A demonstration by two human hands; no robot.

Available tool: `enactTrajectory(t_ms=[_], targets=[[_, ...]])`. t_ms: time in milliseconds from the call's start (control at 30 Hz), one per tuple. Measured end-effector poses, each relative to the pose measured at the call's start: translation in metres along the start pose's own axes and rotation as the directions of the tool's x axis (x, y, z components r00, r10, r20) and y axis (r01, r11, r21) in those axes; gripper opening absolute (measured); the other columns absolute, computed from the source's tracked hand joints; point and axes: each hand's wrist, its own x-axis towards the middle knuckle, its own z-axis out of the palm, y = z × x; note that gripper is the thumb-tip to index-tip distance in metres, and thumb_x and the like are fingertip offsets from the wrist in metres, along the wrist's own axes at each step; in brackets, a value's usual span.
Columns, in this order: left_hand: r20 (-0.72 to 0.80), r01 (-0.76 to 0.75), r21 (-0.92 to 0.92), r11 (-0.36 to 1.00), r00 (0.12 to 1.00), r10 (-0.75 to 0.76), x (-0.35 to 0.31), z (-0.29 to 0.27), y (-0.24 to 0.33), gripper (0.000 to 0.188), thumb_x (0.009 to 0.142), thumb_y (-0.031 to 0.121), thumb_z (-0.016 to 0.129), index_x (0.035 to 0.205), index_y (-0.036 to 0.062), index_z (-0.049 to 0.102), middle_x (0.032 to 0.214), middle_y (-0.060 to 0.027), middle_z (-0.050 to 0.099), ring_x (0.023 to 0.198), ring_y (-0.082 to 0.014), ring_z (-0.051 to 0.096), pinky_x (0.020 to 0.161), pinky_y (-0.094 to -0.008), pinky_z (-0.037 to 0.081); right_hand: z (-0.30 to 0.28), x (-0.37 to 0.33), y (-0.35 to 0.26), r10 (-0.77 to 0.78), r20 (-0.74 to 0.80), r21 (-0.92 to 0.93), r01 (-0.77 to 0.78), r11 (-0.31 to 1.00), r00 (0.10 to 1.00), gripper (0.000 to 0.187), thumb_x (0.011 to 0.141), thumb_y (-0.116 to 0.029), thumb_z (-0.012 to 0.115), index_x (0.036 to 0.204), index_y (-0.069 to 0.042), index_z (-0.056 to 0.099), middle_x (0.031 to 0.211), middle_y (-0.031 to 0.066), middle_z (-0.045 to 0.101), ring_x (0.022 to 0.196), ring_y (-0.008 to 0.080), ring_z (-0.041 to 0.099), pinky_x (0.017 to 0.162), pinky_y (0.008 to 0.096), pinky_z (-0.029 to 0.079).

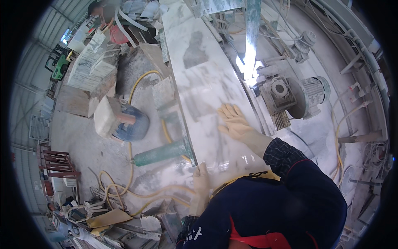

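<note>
A long white marble slab with grey veining and a wet-looking sheen runs from near my body to the far end of a roller bed. My right hand, in a pale yellow rubber glove, lies flat on it with the fingers spread. At the slab's near left corner my left hand, gloved alike, is closed on the edge; its fingers underneath are hidden. Just left of that corner a green roller sticks out from under the slab.
A dusty motor with gearbox stands right of the slab, beside a bright light. To the left are a blue barrel and a yellow hose looping over the floor. Stone offcuts lie lower left. Another person is at the far left.
</note>
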Motion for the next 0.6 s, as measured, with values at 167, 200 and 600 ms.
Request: enactTrajectory(t_ms=[167,200,600], targets=[[-0.009,-0.057,0.074,0.996,0.998,0.057,-0.007,0.003,0.018,0.041,0.106,0.037,0.053,0.105,-0.0001,0.071,0.083,-0.0013,0.064,0.076,-0.0121,0.056,0.07,-0.0327,0.047,-0.001,0.003,0.001,0.005,-0.02,0.005,-0.005,1.0,1.0,0.075,0.101,-0.044,0.055,0.156,0.005,0.039,0.163,0.0261,0.036,0.157,0.0384,0.025,0.129,0.0496,0.014],[-0.014,-0.066,0.13,0.989,0.998,0.069,-0.01,0.003,0.023,0.042,0.106,0.037,0.053,0.106,-0.0004,0.071,0.083,-0.0018,0.065,0.077,-0.0126,0.057,0.071,-0.0333,0.048,-0.001,0.003,0.001,0.006,-0.027,0.006,-0.006,1.0,1.0,0.075,0.101,-0.044,0.055,0.156,0.005,0.04,0.163,0.0258,0.037,0.157,0.0382,0.025,0.129,0.0496,0.014],[0.161,0.061,0.047,0.997,0.985,-0.068,0.035,-0.023,-0.032,0.068,0.105,0.056,0.055,0.14,-0.0027,0.061,0.133,-0.0139,0.066,0.119,-0.0221,0.06,0.105,-0.0354,0.045,0.009,0.011,0.009,0.0,-0.047,0.004,0.001,1.0,0.999,0.073,0.102,-0.045,0.052,0.155,0.003,0.04,0.163,0.0247,0.037,0.156,0.038,0.026,0.129,0.05,0.012]])
